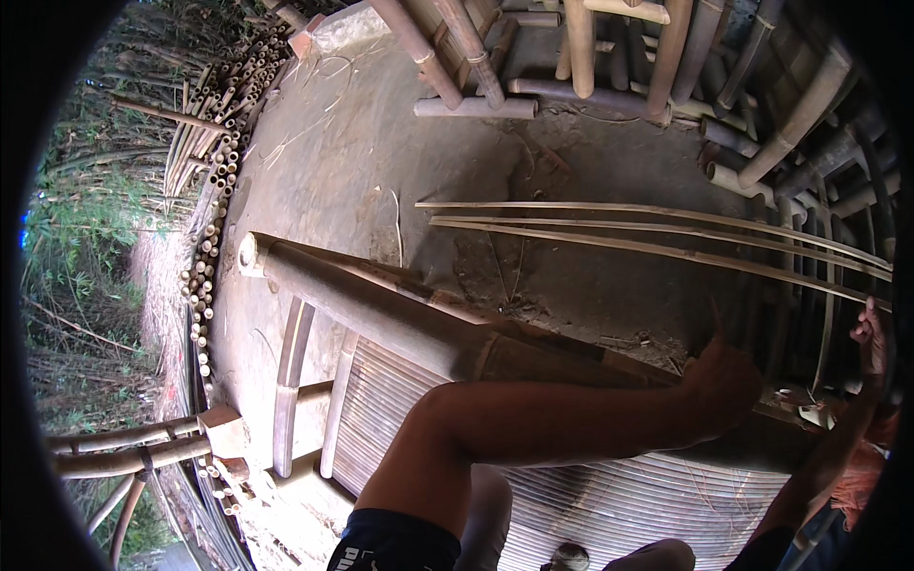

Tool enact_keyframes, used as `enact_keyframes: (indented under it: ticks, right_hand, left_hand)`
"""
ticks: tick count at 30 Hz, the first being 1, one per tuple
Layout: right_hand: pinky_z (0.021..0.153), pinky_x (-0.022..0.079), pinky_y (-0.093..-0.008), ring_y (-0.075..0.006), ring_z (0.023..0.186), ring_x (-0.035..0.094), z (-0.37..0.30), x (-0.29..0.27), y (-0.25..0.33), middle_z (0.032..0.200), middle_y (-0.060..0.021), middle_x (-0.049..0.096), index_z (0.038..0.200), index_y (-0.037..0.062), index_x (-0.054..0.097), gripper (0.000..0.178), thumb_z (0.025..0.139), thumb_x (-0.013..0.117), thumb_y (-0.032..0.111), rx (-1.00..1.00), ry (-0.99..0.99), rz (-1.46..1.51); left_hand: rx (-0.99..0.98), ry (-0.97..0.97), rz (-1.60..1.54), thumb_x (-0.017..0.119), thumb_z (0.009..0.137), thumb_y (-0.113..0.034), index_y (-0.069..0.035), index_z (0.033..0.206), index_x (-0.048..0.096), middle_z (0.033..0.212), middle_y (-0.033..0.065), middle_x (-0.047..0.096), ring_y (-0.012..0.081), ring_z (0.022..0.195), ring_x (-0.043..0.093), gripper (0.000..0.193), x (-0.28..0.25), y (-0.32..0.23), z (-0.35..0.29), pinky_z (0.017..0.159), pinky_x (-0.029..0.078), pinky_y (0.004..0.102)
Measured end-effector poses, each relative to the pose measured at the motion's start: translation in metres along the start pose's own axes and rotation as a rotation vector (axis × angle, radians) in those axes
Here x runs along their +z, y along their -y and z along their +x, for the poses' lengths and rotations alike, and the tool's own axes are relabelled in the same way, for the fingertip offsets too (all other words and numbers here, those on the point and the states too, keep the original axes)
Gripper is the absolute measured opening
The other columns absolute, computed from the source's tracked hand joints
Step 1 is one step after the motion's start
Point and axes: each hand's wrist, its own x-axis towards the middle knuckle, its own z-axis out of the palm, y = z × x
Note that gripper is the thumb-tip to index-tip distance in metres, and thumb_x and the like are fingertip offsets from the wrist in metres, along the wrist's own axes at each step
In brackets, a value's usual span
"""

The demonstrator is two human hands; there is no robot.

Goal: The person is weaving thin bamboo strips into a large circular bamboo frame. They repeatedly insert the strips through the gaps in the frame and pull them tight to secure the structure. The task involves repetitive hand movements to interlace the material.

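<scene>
Where the right hand (870, 339) is — strips (666, 249) run leftward

The grey floor (324, 171) is strewn with dry plant scraps (640, 341) and a thin pale strip (398, 228), and by it a slatted bamboo bench (390, 400) is borne, along whose edge a thick bamboo pole (371, 305) is set

A worn, stained grey concrete floor (324, 162) runs to a long row of cut, hollow tan bamboo poles (211, 230) on the left, with leafy green thickets (95, 247) beyond. Brown bamboo-pole frames (580, 48) crowd the far right. Near stands a slatted pale-brown bamboo bench (381, 395). Daylight falls brightest at left; the right lies dim.
</scene>
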Motion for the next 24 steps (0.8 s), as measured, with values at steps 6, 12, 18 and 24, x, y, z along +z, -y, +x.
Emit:
enact_keyframes:
  ticks: [6,12,18,24]
  right_hand:
    - [0.060,0.046,-0.0176,0.0018,0.056,0.042,-0.008,0.007,0.019,0.077,0.0096,0.050,0.120,0.0108,0.064,0.036,0.094,0.064,0.036,-0.064,-0.108,-0.149]
    - [0.065,0.049,-0.0215,0.0010,0.055,0.036,-0.012,0.002,0.022,0.073,0.0095,0.043,0.136,0.0106,0.056,0.056,0.092,0.063,0.044,-0.121,-0.139,-0.115]
    - [0.067,0.047,-0.0206,-0.0019,0.062,0.045,-0.006,-0.003,0.013,0.078,0.0089,0.048,0.137,0.0122,0.052,0.057,0.092,0.064,0.045,-0.043,-0.093,-0.025]
    - [0.069,0.049,-0.0230,-0.0032,0.072,0.055,-0.006,0.011,0.019,0.085,0.0062,0.057,0.132,0.0119,0.054,0.052,0.092,0.063,0.044,0.009,0.021,-0.036]
  left_hand:
    - [0.005,-0.070,0.012,0.061,0.086,-0.026,-0.012,0.087,0.069,0.088,0.0068,0.066,0.0213,0.087,0.064,0.016,0.010,0.000,-0.002,0.084,0.040,0.0413]
    - [0.040,-0.101,0.060,0.060,0.087,-0.027,-0.011,0.088,0.069,0.090,0.0065,0.065,0.0214,0.088,0.062,0.018,0.015,0.000,-0.002,0.084,0.039,0.0415]
    - [0.059,-0.055,0.112,0.061,0.087,-0.027,-0.011,0.087,0.069,0.089,0.0063,0.065,0.0209,0.086,0.062,0.018,0.009,0.000,-0.003,0.081,0.040,0.0409]
    - [0.067,-0.104,0.113,0.061,0.086,-0.024,-0.009,0.085,0.069,0.088,0.0080,0.065,0.0224,0.086,0.062,0.017,0.013,0.002,-0.007,0.080,0.040,0.0414]
